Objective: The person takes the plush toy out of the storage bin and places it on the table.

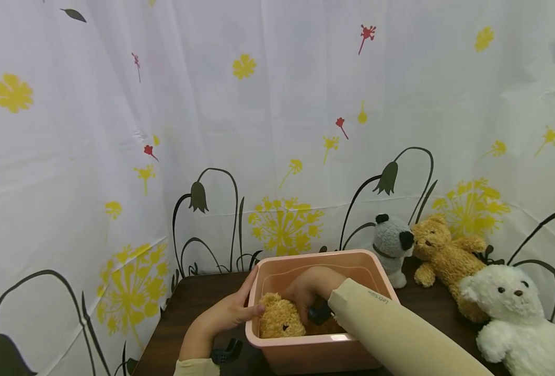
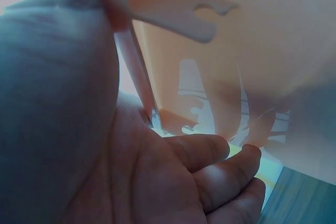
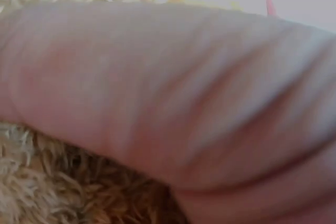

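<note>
A pink plastic bin (image 1: pixel 371 271) stands on the table in the head view. Inside it lies a golden-brown teddy bear (image 1: pixel 279 316), its head toward the bin's left wall. My left hand (image 1: pixel 232 313) grips the bin's left rim, thumb over the edge and fingers along the outside; in the left wrist view those fingers (image 2: pixel 226 177) curl beside the bin wall (image 2: pixel 178 93). My right hand (image 1: pixel 312 290) reaches down into the bin and grips the bear's body, fingertips hidden. Curly fur (image 3: pixel 63 182) shows on both sides of the thumb (image 3: pixel 131 87) in the right wrist view.
Right of the bin, a grey plush animal (image 1: pixel 392 245) with dark patches sits beside a brown teddy bear (image 1: pixel 447 261). A white teddy bear (image 1: pixel 517 318) is nearer, at the right. Behind the dark wooden table (image 1: pixel 197 292) hangs a flower-print curtain (image 1: pixel 268 130).
</note>
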Demonstrator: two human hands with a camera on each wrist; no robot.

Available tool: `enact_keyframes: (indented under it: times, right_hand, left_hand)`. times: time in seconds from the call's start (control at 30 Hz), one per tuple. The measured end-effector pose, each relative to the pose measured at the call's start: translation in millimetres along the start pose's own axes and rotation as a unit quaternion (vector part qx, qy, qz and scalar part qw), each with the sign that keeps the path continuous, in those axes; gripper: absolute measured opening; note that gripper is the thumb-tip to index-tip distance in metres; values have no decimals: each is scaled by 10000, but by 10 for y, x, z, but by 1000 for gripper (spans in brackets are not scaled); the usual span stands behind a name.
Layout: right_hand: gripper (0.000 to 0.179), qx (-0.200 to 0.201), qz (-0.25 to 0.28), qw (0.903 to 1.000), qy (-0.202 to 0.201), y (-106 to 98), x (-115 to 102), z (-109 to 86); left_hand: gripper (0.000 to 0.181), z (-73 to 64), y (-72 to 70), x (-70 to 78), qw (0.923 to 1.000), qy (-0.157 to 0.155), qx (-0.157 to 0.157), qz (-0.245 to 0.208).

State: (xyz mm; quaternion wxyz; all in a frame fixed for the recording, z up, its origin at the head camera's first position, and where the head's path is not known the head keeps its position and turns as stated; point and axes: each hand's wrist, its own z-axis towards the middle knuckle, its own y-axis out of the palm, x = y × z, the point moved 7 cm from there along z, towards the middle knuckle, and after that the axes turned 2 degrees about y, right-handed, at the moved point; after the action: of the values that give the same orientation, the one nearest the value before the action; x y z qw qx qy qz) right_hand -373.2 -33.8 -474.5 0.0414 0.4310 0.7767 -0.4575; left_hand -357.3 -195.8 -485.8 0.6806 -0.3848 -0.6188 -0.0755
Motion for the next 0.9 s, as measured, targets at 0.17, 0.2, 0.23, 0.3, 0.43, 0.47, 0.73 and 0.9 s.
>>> enact_keyframes:
  times: [0.17,0.2,0.23,0.3,0.43,0.47,0.73,0.9]
  right_hand:
    - [92,-278,469,9982,-266,47,-60,21]
    - [89,-305,511,9979,-274,56,-70,32]
    - [85,-301,541,9977,-293,58,-85,39]
    - [72,-190,582,9978,-257,51,-111,42]
    - [64,248,573,9975,-331,-56,-178,-50]
    - [65,412,559,9971,-303,-100,-179,-100]
    - [87,2094,964,9714,-574,-413,-176,-771]
    - [87,3528,1294,9232,-809,-543,-228,-1319]
  left_hand:
    - [117,-10,18,11,10000,-36,29,6]
    - [117,-13,18,15,10000,-41,42,27]
    - [117,-18,19,22,10000,-52,54,40]
    - [117,-27,14,27,9999,-74,76,82]
    - [117,-27,1,29,9999,-72,63,37]
    - [117,-23,-1,30,10000,-68,52,-1]
    - [117,-14,-2,70,10000,-33,36,-62]
    - [116,-49,-41,63,9984,-251,241,443]
